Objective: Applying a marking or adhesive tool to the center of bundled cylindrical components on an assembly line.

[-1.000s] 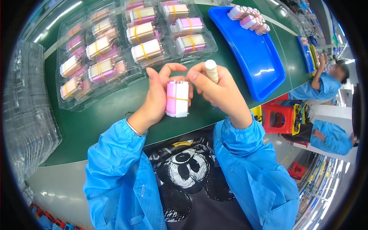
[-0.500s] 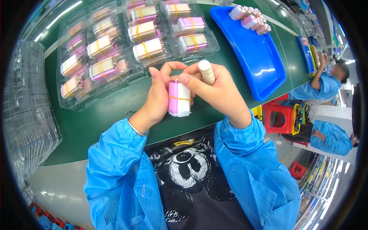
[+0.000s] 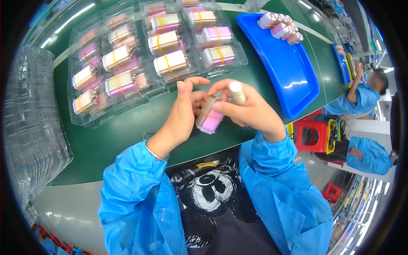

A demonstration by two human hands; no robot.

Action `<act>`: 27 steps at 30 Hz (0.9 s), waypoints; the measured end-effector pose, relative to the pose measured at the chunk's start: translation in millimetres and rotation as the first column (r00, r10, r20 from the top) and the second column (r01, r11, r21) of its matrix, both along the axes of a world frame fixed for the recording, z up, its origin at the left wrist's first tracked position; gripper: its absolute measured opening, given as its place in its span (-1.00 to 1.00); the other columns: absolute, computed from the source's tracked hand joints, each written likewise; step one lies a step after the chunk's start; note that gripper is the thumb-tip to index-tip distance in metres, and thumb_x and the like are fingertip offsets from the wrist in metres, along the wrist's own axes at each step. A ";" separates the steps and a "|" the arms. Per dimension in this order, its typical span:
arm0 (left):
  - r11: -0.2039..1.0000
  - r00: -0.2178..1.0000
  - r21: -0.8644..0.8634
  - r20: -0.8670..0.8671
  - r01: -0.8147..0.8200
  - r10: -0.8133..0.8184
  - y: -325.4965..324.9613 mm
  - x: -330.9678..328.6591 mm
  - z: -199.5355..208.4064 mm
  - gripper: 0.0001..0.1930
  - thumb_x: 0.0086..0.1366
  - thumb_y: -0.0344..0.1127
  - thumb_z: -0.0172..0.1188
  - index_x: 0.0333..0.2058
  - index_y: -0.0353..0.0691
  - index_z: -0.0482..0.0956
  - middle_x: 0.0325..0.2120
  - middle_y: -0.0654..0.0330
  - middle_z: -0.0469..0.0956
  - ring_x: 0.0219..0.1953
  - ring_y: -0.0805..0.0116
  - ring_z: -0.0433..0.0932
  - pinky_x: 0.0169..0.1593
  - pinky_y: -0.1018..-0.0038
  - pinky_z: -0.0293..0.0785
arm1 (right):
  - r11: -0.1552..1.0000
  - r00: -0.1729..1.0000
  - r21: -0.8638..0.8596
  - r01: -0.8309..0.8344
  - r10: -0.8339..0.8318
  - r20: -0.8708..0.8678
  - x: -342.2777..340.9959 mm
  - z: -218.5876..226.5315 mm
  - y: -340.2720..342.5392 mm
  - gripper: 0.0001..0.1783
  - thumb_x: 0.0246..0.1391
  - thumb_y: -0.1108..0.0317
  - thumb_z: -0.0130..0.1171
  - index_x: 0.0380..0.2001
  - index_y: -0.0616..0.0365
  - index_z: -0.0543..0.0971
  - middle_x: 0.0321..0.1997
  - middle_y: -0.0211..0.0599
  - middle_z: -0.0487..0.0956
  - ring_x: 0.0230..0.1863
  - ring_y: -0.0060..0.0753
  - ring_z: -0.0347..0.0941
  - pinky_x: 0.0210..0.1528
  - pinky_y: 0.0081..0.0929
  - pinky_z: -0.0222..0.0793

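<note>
A pink and white block with a yellow rubber band round it is tilted between my hands, slightly blurred. My right hand grips it between thumb and fingers. From that same hand a short pale cylinder with a rounded white end sticks up; what it is I cannot make out. My left hand is beside the block, its thumb and index finger stretched apart and its other fingers bent close to the block's far end. Whether they touch it is unclear.
Clear plastic trays holding several banded blocks lie on the green table. To the right, a blue tray has wrapped pink and white blocks at its far end. Stacked clear trays stand left. Two people and a red stool are at right.
The block has turned from upright to tilted, its pink side now facing up. My right hand has taken hold of it, and the left hand's fingers have loosened from round it.
</note>
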State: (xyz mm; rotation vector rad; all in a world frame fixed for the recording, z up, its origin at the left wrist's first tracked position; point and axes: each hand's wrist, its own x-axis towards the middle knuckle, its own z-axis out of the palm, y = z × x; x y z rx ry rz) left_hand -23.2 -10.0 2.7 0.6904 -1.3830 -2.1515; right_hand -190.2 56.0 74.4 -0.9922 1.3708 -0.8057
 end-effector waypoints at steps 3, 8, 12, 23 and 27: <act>0.999 0.995 0.035 -0.102 0.004 -0.001 -0.6 0.3 1.0 -0.27 0.35 0.34 -0.49 0.01 -0.26 0.26 -0.26 0.11 0.52 -0.26 0.39 0.53 -0.28 0.54 0.46 | 0.988 0.981 -0.087 0.129 -0.114 0.155 -12.7 -8.1 11.6 -0.64 0.08 0.40 0.22 -0.04 0.06 0.42 -0.35 -0.48 0.52 -0.68 -0.84 0.21 -0.71 -0.80 0.02; 1.000 0.998 -0.004 -0.063 -0.015 0.015 2.7 3.4 15.8 -0.43 0.40 0.13 -0.18 0.05 -0.31 0.29 -0.14 0.07 0.50 -0.26 0.36 0.53 -0.27 0.51 0.49 | 0.921 0.957 -0.271 0.281 -0.246 0.154 -22.8 -15.8 25.4 -0.56 -0.04 0.68 0.22 -0.07 0.15 0.39 -0.01 -0.27 0.47 -0.50 -0.82 0.38 -0.60 -0.82 0.20; 0.999 0.989 0.014 -0.138 -0.052 0.053 3.0 4.6 19.7 -0.54 0.33 -0.20 0.09 0.09 -0.34 0.28 -0.09 0.06 0.48 -0.19 0.36 0.54 -0.24 0.51 0.50 | 0.844 0.974 -0.487 0.223 -0.173 0.146 -22.6 -30.7 24.5 -0.57 -0.08 0.76 0.19 -0.13 0.17 0.41 0.08 -0.17 0.42 -0.27 -0.70 0.44 -0.45 -0.79 0.33; 0.827 0.942 -0.506 -0.327 -0.243 0.077 -1.3 5.3 11.4 -0.47 0.13 -0.59 0.25 0.09 -0.35 0.31 0.11 -0.08 0.35 0.13 0.16 0.42 0.10 0.33 0.47 | 0.701 0.764 -0.687 0.191 -0.546 -0.344 -125.3 27.4 -19.5 -0.78 0.06 0.46 0.18 -0.18 0.19 0.57 -0.07 -0.30 0.55 -0.06 -0.53 0.42 -0.02 -0.53 0.31; 0.732 0.950 -0.623 -0.289 -0.277 0.113 -3.1 8.5 11.7 -0.46 0.13 -0.59 0.22 0.09 -0.29 0.29 0.14 -0.14 0.30 0.19 0.11 0.34 0.19 0.26 0.34 | 0.740 0.523 -0.649 0.175 -0.628 -0.576 -193.9 4.8 -66.7 -0.59 -0.01 0.24 0.29 -0.08 0.14 0.55 -0.14 -0.20 0.59 -0.07 -0.28 0.49 0.04 -0.44 0.33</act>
